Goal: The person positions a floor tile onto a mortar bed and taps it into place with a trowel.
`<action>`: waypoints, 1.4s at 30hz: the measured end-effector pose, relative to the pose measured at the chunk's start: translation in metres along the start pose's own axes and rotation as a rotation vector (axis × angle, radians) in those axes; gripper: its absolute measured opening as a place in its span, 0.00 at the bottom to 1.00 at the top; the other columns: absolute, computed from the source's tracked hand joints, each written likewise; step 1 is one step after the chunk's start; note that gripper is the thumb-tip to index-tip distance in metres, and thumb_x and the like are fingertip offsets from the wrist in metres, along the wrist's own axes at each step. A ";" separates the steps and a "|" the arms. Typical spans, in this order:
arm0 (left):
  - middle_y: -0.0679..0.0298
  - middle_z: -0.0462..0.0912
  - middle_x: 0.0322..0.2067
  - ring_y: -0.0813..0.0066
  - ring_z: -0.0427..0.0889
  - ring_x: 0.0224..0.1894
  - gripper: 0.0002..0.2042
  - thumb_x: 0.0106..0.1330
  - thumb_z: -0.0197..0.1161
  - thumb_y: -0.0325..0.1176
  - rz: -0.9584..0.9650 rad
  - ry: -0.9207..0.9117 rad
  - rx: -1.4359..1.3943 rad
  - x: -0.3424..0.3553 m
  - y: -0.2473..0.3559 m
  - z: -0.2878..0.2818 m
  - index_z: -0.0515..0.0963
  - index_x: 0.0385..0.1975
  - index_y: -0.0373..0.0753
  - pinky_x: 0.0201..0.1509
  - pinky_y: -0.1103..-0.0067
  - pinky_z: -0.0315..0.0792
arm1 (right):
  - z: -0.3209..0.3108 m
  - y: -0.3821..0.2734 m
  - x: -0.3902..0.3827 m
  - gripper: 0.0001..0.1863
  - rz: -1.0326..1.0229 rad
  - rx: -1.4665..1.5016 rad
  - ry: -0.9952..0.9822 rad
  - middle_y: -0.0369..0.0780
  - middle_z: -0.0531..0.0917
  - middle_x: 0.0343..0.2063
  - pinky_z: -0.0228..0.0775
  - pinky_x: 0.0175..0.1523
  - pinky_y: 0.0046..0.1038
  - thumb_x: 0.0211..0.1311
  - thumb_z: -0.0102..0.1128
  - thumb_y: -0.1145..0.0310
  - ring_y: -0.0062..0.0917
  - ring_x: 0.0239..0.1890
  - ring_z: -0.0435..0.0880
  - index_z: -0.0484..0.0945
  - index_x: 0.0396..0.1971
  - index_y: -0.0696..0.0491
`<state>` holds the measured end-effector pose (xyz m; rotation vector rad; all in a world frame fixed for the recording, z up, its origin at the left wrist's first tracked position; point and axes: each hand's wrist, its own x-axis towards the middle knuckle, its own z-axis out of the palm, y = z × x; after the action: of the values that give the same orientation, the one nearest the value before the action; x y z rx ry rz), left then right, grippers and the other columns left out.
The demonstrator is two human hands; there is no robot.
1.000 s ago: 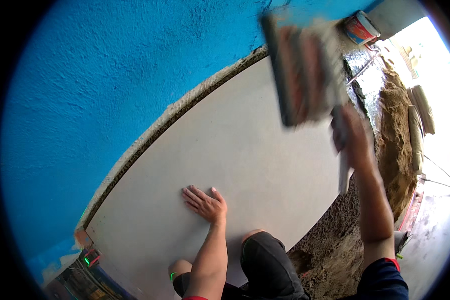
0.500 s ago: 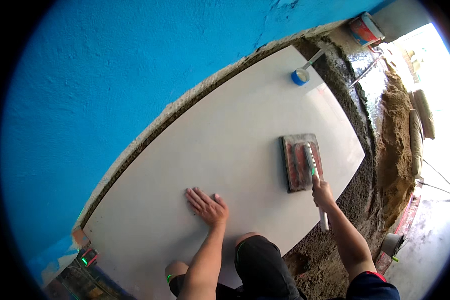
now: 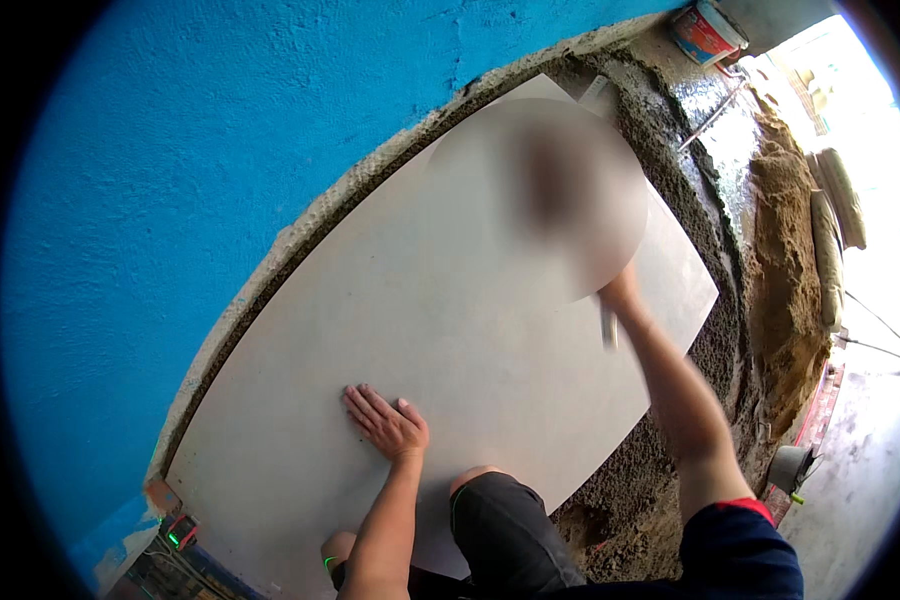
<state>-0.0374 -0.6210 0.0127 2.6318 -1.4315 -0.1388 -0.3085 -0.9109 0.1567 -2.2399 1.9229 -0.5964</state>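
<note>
My left hand [image 3: 390,428] lies flat on a large pale slab [image 3: 300,370], fingers stretched out and nothing in it. Farther forward and to the right, my right hand [image 3: 618,290] is closed around the pale handle [image 3: 610,330] of a flat, reddish-brown pad tool. A round blurred patch covers the tool's head [image 3: 550,182], which shows only as a dark smear over the slab's far part. Whether the head touches the slab, I cannot tell. My knees are at the slab's near edge.
A blue wall [image 3: 220,150] runs along the left, with a narrow gap beside the slab. Grey mortar [image 3: 715,340] and a sand heap [image 3: 780,240] lie to the right. A red-and-white bucket [image 3: 708,35] stands at the far right; a small device with green light [image 3: 178,532] sits near left.
My right hand has moved forward and slightly left with the pad tool. The blue cup at the slab's far end is now hidden by the blur. My left hand stays flat.
</note>
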 end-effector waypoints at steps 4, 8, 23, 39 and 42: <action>0.40 0.47 0.70 0.43 0.45 0.74 0.34 0.67 0.43 0.43 -0.001 0.019 -0.022 -0.003 -0.002 -0.002 0.51 0.67 0.23 0.74 0.54 0.42 | 0.012 0.050 -0.116 0.26 0.609 0.167 -0.636 0.43 0.82 0.24 0.72 0.24 0.37 0.72 0.43 0.46 0.33 0.19 0.79 0.73 0.46 0.57; 0.40 0.48 0.70 0.43 0.45 0.73 0.33 0.68 0.43 0.42 0.028 -0.001 -0.035 0.000 -0.001 -0.004 0.51 0.67 0.24 0.74 0.54 0.43 | -0.064 0.033 -0.077 0.32 0.800 0.454 -0.604 0.34 0.72 0.15 0.64 0.16 0.27 0.68 0.45 0.36 0.20 0.13 0.70 0.70 0.23 0.53; 0.40 0.47 0.70 0.41 0.46 0.73 0.32 0.70 0.41 0.43 0.028 -0.003 -0.074 0.011 0.000 -0.005 0.51 0.67 0.24 0.73 0.53 0.43 | 0.019 0.027 -0.095 0.28 0.726 0.128 -0.638 0.37 0.72 0.13 0.64 0.17 0.30 0.71 0.45 0.44 0.26 0.12 0.72 0.74 0.26 0.56; 0.43 0.47 0.71 0.46 0.46 0.74 0.31 0.72 0.39 0.44 0.154 0.187 -0.027 0.001 0.003 0.010 0.52 0.68 0.26 0.74 0.55 0.44 | -0.038 0.071 -0.055 0.32 0.388 0.067 -0.024 0.43 0.73 0.12 0.69 0.26 0.37 0.72 0.37 0.42 0.33 0.16 0.76 0.76 0.26 0.56; 0.44 0.47 0.71 0.46 0.46 0.74 0.31 0.72 0.39 0.43 0.109 0.118 -0.067 0.004 0.005 0.008 0.52 0.68 0.26 0.74 0.56 0.43 | -0.030 0.100 -0.153 0.35 1.220 0.370 -0.456 0.40 0.75 0.15 0.68 0.23 0.35 0.69 0.40 0.37 0.30 0.16 0.74 0.77 0.28 0.58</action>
<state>-0.0407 -0.6276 0.0059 2.4580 -1.4993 -0.0194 -0.4284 -0.7757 0.1174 -0.6237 2.1718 -0.1747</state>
